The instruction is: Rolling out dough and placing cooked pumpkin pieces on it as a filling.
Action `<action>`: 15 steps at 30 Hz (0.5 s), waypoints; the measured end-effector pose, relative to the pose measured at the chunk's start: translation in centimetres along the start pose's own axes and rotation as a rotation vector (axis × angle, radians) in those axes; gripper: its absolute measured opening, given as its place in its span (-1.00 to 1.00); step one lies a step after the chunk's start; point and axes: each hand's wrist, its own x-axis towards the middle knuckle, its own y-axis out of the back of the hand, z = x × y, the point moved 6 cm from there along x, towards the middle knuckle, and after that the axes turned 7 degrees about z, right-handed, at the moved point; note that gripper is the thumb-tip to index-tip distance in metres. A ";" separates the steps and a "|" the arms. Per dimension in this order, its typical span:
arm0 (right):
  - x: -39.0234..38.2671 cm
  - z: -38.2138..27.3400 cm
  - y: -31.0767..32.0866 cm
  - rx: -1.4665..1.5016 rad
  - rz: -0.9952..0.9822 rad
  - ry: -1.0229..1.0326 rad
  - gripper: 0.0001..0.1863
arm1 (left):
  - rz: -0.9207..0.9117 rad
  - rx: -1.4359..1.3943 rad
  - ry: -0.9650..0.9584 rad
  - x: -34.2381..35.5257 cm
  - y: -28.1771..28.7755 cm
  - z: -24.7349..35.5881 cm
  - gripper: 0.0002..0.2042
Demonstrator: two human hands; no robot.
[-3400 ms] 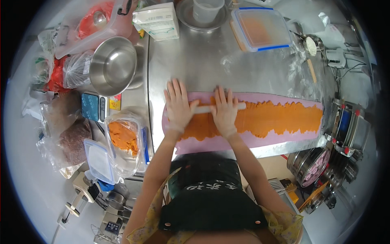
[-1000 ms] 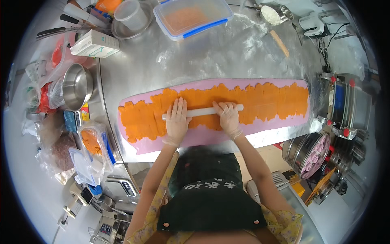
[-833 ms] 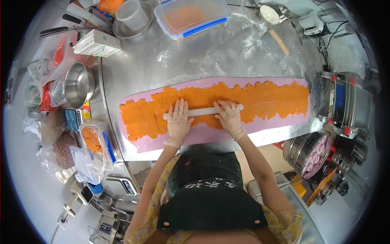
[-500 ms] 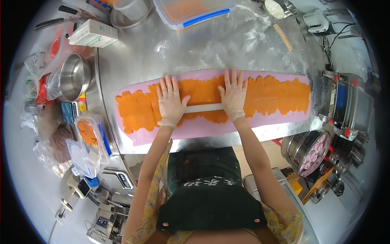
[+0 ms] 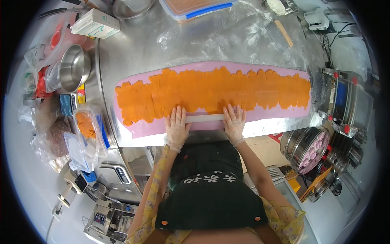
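A long pink dough sheet [image 5: 268, 118] spreads across the steel counter, covered by a ragged-edged orange layer [image 5: 211, 85]. A white rolling pin [image 5: 205, 118] lies over the sheet's near part. My left hand [image 5: 176, 128], in a clear glove, rests on the pin's left end with its fingers stretched forward. My right hand [image 5: 234, 126], also gloved, lies on the right end, fingers stretched out and slightly apart. Both palms hide the pin's ends.
Left: steel bowl [image 5: 74, 67], carton [image 5: 94, 23], tub of orange paste [image 5: 85, 124]. Back: lidded box [image 5: 197, 8], wooden stick [image 5: 283, 33], flour scoop [image 5: 276, 6]. Right: roller machine [image 5: 345, 103], steamer with pink pieces [image 5: 302, 150]. Steel counter [image 5: 195, 44] underneath.
Both hands and the pin have moved back toward my body, from the orange layer's middle to its near edge. My right hand's fingers, curled about a second ago, are now straightened.
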 end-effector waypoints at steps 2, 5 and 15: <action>-0.5 -0.2 0.0 -0.021 0.086 0.072 -0.38 | 0.032 0.024 -0.019 -0.4 0.1 -0.3 -0.37; 0.2 -0.6 0.5 0.222 0.162 0.090 -0.38 | 0.104 -0.006 -0.144 -0.3 0.5 -0.8 -0.46; 11.7 -4.8 1.0 0.202 0.154 0.154 -0.41 | 0.182 0.092 0.027 7.6 5.5 -8.1 -0.30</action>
